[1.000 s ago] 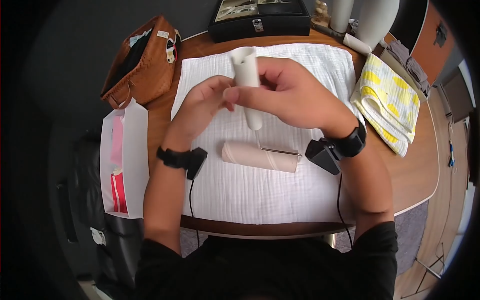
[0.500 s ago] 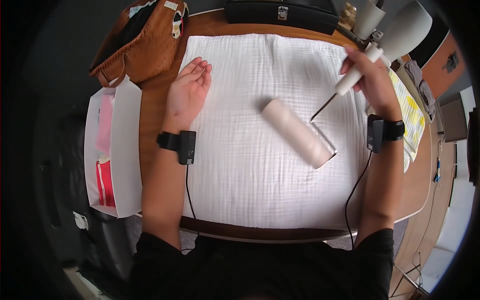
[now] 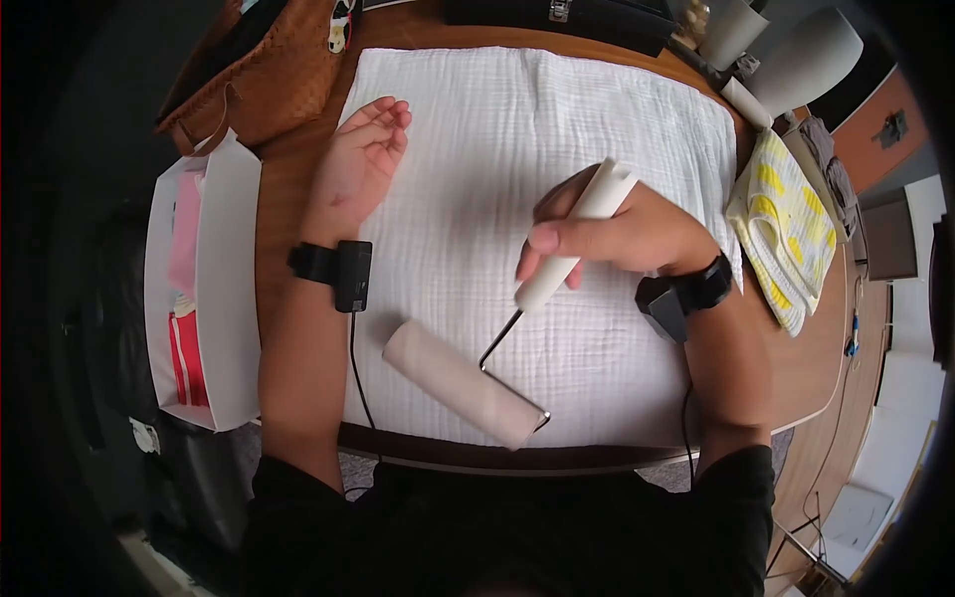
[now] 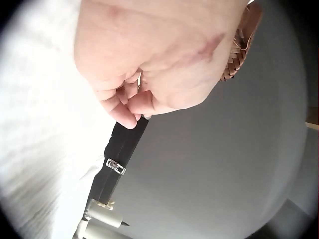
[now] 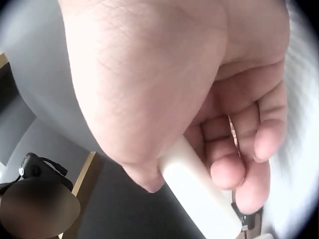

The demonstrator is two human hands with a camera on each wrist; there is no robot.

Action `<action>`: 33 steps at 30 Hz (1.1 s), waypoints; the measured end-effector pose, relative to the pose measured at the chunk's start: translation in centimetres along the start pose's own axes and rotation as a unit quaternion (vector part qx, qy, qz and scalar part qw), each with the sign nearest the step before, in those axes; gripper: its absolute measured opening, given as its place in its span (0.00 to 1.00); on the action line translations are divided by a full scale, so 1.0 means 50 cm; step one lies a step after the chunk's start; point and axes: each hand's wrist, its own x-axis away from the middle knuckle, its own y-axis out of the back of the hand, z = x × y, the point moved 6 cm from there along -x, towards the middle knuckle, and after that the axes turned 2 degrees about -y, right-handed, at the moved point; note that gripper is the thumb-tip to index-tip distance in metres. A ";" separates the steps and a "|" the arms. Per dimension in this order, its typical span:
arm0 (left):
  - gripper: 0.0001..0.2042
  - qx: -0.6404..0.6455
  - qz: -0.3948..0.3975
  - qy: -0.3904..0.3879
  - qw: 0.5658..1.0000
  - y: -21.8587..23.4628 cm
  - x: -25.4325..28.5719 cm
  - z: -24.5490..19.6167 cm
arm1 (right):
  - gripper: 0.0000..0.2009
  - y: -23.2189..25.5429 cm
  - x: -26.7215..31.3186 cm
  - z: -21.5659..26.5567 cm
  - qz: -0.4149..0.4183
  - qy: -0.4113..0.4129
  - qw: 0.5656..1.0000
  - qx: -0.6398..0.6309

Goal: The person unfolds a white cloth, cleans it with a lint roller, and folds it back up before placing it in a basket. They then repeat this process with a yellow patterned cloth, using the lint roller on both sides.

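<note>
My right hand (image 3: 622,229) grips the white handle of a lint roller (image 3: 463,386) over the white cloth (image 3: 497,109). A bent metal rod runs from the handle to the pale cylindrical roll, which lies low over the front part of the cloth, slanting down to the right. In the right wrist view the thumb and curled fingers are around the white handle (image 5: 199,194). My left hand (image 3: 366,159) rests at the cloth's left edge, palm partly up, fingers loosely curled and holding nothing. The left wrist view shows the same hand (image 4: 159,55) beside the cloth.
A woven brown basket (image 3: 264,90) and a white box (image 3: 229,289) with pink and red items stand on the left. A black case (image 3: 562,22) is at the back. Folded yellow-and-white cloth (image 3: 786,224) lies right, near a white tube (image 3: 746,102) and grey-white vessels.
Both hands were together at the roller handle; the left has let go and moved left. The right hand swung the roller out to the right, then back toward the front middle of the cloth.
</note>
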 end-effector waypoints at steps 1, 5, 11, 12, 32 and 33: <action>0.14 -0.008 0.001 -0.001 1.000 -0.002 0.000 -0.001 | 0.18 0.008 0.002 -0.002 -0.010 0.003 1.000 -0.005; 0.13 -0.029 0.022 -0.002 0.999 -0.002 0.002 0.004 | 0.18 0.109 0.040 -0.027 -0.186 -0.014 0.982 -0.015; 0.11 -0.055 0.037 -0.009 0.998 -0.004 -0.003 0.005 | 0.11 0.398 0.154 -0.151 -0.450 0.109 0.869 -0.177; 0.11 -0.059 0.039 -0.011 0.997 -0.008 -0.003 0.007 | 0.11 0.406 0.161 -0.145 -0.436 0.109 0.873 -0.190; 0.02 0.022 -0.017 0.009 1.000 0.001 0.007 0.006 | 0.14 0.318 0.072 -0.149 -0.428 0.085 0.876 -0.207; 0.02 0.020 -0.021 0.012 1.000 0.001 0.004 0.006 | 0.13 0.339 0.084 -0.145 -0.460 0.117 0.848 -0.234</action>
